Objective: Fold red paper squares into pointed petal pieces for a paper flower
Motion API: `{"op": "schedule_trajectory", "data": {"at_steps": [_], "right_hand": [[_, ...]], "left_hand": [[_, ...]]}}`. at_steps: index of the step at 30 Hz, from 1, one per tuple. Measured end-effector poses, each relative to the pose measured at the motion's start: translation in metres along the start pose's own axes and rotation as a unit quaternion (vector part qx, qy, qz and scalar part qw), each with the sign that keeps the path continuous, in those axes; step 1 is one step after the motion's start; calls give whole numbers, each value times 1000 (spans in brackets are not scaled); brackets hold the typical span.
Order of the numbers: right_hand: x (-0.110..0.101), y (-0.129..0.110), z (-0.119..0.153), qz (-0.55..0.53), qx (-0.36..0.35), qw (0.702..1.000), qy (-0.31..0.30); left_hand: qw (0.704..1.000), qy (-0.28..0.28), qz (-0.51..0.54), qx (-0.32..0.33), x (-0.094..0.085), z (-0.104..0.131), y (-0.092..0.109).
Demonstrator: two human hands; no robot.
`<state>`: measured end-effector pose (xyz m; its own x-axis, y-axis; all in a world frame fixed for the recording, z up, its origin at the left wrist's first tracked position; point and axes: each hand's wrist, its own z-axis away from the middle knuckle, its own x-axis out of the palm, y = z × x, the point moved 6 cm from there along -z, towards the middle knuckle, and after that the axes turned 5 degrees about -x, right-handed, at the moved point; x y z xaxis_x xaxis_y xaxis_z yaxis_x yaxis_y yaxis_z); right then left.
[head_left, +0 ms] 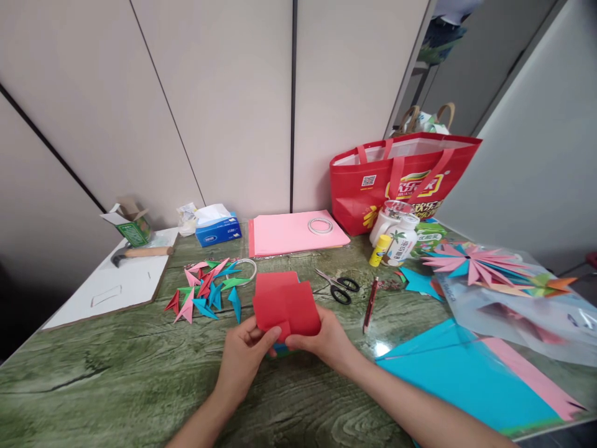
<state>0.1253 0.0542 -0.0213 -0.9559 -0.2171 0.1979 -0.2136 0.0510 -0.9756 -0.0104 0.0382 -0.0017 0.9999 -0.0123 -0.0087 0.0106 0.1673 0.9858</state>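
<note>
Gripping red paper (289,305) with the fingers of both hands, closed at its near left with the left hand (242,358) and at its near right with the right hand (329,339). Pressing both thumbs on top, close together along the near edge. Holding it over the near middle of the desk (140,386), near scissors (338,287) and a pen (371,305) to the right, folded pieces (205,287) to the left, and pink sheets (280,233) beyond.
</note>
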Motion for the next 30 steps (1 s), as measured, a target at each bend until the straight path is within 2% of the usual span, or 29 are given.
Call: {"op": "schedule_trajectory", "data": {"at_steps": [7, 30], "right_hand": [[2, 0, 1, -26, 21, 999, -1], [7, 1, 2, -46, 23, 998, -19]], "left_hand": [[1000, -25, 16, 1, 2, -1, -2], [999, -14, 31, 1, 3, -1, -6]]}}
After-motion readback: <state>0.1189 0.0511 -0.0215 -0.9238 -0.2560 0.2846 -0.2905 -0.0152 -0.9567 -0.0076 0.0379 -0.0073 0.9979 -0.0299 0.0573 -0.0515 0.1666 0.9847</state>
